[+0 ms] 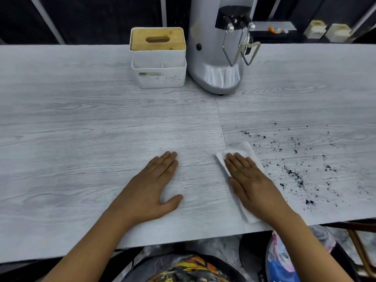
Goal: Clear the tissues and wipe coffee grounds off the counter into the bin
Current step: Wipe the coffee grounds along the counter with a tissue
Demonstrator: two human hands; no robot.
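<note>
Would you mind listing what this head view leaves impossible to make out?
- Bin: no opening or rim identifiable; below the counter edge only colourful shapes, cut by the frame.
- Tissue: mostly covered by the right hand.
- Tissue box: contents hidden behind its dark slot.
- Grinder: top cut off.

— Pale grey wood-grain tabletop [81, 110], planks joined by thin seams, evenly lit from above.
— Behind it, dark wall panels [101, 17] split by slanted pale metal strips [47, 19].
— Far right, two cream boxy containers [327, 30] on a dark shelf.
— Below, mottled grey marble-look floor [223, 249]; brown wooden chair frame [360, 247] at right.
</note>
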